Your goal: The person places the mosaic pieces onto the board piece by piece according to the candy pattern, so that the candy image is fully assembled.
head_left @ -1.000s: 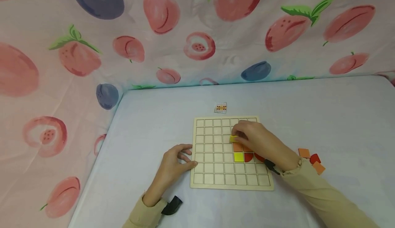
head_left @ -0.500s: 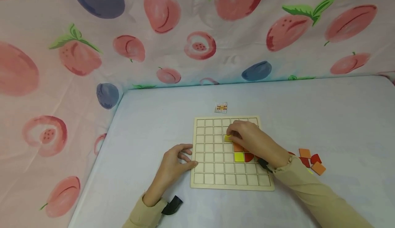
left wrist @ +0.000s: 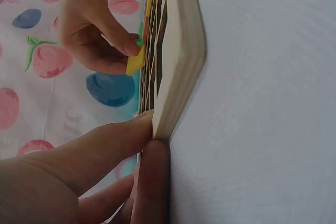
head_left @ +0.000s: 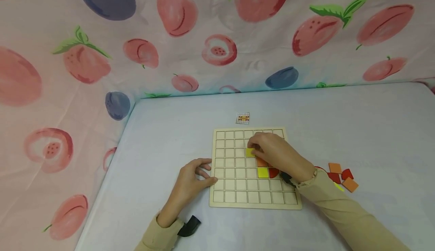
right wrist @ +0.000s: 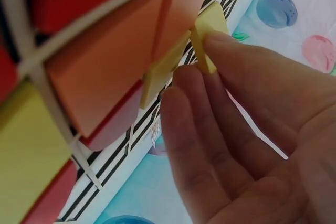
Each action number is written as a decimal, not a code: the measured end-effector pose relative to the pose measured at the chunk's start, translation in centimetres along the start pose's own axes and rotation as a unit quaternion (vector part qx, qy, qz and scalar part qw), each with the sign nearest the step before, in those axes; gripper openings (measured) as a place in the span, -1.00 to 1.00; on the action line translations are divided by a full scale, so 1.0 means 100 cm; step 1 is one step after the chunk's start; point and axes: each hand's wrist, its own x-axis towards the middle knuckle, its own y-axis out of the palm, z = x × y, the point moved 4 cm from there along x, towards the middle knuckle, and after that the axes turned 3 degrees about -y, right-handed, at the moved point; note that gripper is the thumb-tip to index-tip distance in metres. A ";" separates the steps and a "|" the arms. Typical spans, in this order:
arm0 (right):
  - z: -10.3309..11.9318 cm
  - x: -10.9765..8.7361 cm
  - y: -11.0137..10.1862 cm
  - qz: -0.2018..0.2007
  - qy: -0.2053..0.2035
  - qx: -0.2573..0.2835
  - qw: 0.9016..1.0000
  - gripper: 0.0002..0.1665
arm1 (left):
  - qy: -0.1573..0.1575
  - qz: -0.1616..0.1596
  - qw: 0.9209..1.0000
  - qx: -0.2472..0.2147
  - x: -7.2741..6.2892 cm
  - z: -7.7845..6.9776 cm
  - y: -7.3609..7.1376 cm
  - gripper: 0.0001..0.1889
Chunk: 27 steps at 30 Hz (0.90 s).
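Note:
A pale wooden grid board (head_left: 235, 185) lies on the table. My left hand (head_left: 190, 179) holds its left edge, and in the left wrist view the thumb (left wrist: 113, 142) lies over the rim with a finger against the side. Over the board's upper middle, my right hand (head_left: 276, 151) pinches a yellow square tile (right wrist: 210, 27) between thumb and fingers. The left wrist view shows that tile (left wrist: 135, 61) tilted at the grid. Orange tiles (head_left: 261, 162), a yellow tile (head_left: 263, 172) and a red rounded piece (head_left: 273, 173) sit in nearby cells; my right hand hides others.
Right of the board lies a loose group of pieces, with orange squares (head_left: 350, 184), red pieces (head_left: 347, 174) and a yellow one (head_left: 338, 186). A small printed pattern card (head_left: 242, 118) lies behind the board. Fruit-print cloth (head_left: 251, 54) rises at the table's back and left.
My right hand has shifted left over the board with the yellow tile, slowing in the last half second. More loose pieces show beside the right sleeve. My left hand has stayed put.

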 end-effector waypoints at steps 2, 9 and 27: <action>0.000 0.000 0.000 0.005 0.002 -0.008 1.000 -0.83 | 0.000 0.001 1.000 -0.001 0.000 0.000 0.000 -0.45; -0.001 -0.002 0.003 0.016 -0.007 -0.019 1.000 -0.74 | 0.006 -0.001 1.000 0.003 0.000 0.000 0.000 -0.45; -0.003 -0.008 -0.002 0.016 0.005 -0.010 1.000 -0.71 | 0.004 0.000 1.000 0.000 0.000 0.000 0.000 -0.45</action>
